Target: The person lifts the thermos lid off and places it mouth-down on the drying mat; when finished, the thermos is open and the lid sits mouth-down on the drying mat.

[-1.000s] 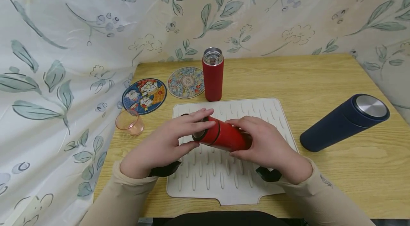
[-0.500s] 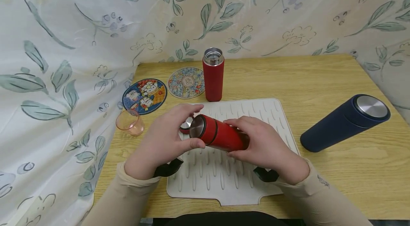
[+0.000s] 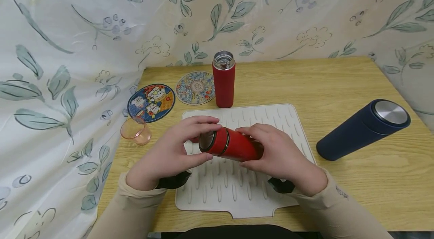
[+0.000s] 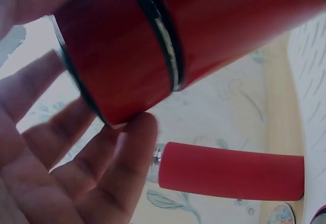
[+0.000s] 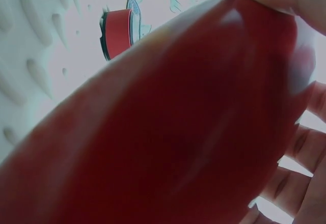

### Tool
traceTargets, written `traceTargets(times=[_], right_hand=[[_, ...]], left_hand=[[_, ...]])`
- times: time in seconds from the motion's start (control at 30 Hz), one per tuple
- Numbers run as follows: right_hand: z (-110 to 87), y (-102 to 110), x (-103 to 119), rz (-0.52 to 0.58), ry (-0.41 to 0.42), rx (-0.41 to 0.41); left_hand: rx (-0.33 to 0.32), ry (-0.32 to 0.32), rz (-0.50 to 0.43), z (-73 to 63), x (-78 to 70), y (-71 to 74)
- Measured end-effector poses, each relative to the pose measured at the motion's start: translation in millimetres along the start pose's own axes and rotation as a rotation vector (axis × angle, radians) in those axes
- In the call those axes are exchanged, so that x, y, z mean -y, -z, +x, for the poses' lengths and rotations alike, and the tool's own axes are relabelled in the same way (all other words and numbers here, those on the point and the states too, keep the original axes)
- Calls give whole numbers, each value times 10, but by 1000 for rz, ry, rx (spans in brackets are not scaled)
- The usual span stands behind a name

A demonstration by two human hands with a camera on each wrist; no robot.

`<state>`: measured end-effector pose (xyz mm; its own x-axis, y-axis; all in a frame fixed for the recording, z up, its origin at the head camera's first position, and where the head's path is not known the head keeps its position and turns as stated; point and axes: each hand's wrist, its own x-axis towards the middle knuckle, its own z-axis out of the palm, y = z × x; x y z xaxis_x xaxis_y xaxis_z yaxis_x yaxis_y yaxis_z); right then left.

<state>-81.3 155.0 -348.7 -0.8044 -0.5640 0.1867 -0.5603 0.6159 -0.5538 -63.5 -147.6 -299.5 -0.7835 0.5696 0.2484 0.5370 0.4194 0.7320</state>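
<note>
A glossy red thermos [image 3: 241, 145] with a dark ring below its lid is held tilted above a white ridged mat. My right hand [image 3: 276, 152] grips its base end, thumb on the near side and fingers over the far side. At the other end, my left hand [image 3: 179, 146] has thumb and fingertips round the steel-topped lid [image 4: 112, 56]. In the left wrist view the fingertips meet the lid's edge. A separate red lid [image 5: 118, 33] rests on the mat, mostly hidden behind my left hand in the head view.
An uncapped red flask [image 3: 223, 84] stands behind the white mat [image 3: 234, 197]. A dark blue thermos [image 3: 359, 131] stands at the right. On the left are a pinkish glass [image 3: 136, 131], a blue cartoon coaster [image 3: 151, 102] and a patterned coaster [image 3: 194, 87].
My left fingers lifted off the lid, baring the loose lid behind, and have come back round it. The red thermos has shifted slightly left; my right hand keeps its grip.
</note>
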Motion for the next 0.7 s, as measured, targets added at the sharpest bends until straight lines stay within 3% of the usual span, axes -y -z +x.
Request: traceTargets(times=[0.2, 0.4, 0.53, 0.7], right_hand=[[7, 10, -31, 9, -8, -12], [50, 95, -142, 96, -125, -31], [163, 196, -243, 224, -267, -113], [407, 292, -422, 381, -432, -302]], left_hand=[[-98, 88, -50, -30, 17, -12], [-251, 81, -92, -88, 66, 19], [-265, 57, -84, -120, 104, -4], [-213, 83, -35, -129, 153, -97]])
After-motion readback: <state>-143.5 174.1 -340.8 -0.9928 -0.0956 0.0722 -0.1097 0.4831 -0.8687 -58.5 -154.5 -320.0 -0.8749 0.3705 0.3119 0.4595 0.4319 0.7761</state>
